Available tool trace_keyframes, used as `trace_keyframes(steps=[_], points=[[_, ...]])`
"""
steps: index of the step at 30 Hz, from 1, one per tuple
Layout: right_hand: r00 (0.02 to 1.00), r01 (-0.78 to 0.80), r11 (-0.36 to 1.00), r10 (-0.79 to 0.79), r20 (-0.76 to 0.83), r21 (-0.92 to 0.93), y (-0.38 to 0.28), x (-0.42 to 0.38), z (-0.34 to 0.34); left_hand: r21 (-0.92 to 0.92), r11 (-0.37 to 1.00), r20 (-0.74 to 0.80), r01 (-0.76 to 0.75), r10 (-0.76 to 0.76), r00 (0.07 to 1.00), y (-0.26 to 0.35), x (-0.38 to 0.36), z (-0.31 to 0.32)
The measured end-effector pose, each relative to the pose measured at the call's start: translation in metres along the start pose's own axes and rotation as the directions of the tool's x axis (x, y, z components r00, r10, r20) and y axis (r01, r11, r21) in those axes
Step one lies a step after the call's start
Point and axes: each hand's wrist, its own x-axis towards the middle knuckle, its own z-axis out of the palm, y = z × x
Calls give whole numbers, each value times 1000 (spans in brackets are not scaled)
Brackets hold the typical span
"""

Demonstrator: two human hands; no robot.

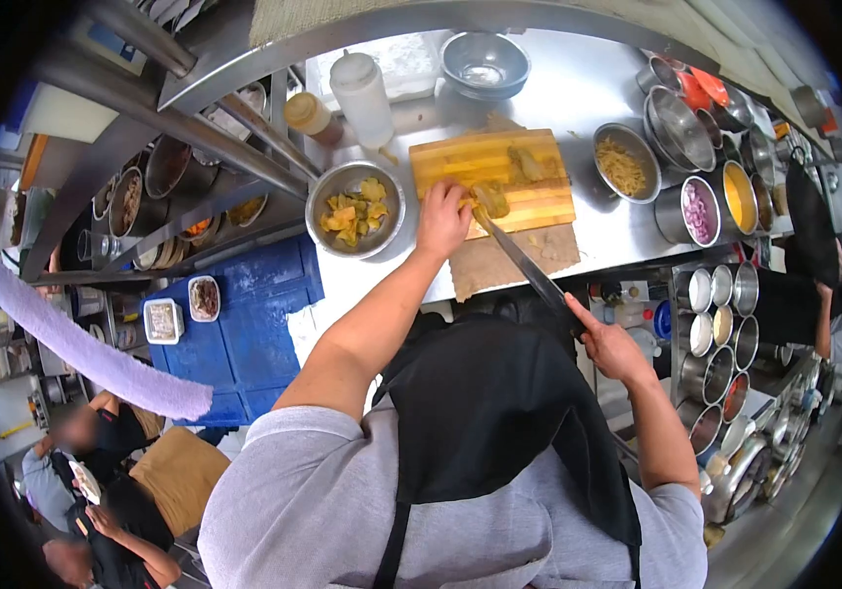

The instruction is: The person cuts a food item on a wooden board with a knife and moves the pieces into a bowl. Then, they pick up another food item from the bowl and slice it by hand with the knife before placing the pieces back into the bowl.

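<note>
My right hand is wrapped around the handle of a long kitchen knife. Its blade slants up and left, the tip reaching a soft yellow-green vegetable piece on the wooden cutting board. With curled fingers, my left hand grips that piece at its left end, close to the blade tip. Another greenish piece lies farther back on the board. Beneath the board's near edge sticks out a brown cloth or mat. Left of my left hand, a metal bowl holds cut yellow-green pieces.
Behind the board stand a metal bowl, a white squeeze bottle and a brown-filled bottle. To the right are a bowl of shredded food and a pot of chopped purple onion. Other people are at lower left.
</note>
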Motion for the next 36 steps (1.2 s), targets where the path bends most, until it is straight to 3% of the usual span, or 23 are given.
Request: trace_keyframes(steps=[2,5,10,14,17,20,22,26,28,32,34,36], points=[[998,47,997,-45,-45,58,5,0,13,-38,999,62,17,-15,998,4,0,-4],[999,-17,997,20,-43,70,-11,5,13,-15,998,100,-68,69,993,4,-1,-4],[994,5,998,1,-110,59,-29,20,11,-24,986,176,168,-161,971,-9,28,4],[996,-70,997,71,-52,27,-48,15,2,-31,981,221,191,-179,959,-11,38,3],[995,-63,998,63,-73,11,-48,6,3,-70,971,176,229,-214,961,-10,39,6],[995,-65,998,63,-84,-18,-39,-4,8,2,975,145,222,-220,965,-7,40,5],[995,-76,997,73,-62,-33,-37,-11,2,7,967,-15,255,-255,967,-11,42,9],[997,-76,996,75,-24,-45,-32,-15,-10,32,978,123,206,-208,970,-8,49,-9],[998,-48,999,49,-31,22,-16,-14,-4,-120,936,272,331,-290,918,-8,51,-14],[998,-30,983,39,-48,179,-15,-22,-5,-157,857,387,491,-404,829,-28,49,-11],[997,18,981,-2,-82,195,-9,-17,0,-309,556,502,772,-594,629,-10,50,-24],[992,67,975,-42,-121,210,-8,-11,0,-335,533,469,777,-621,628,1,46,-29]])
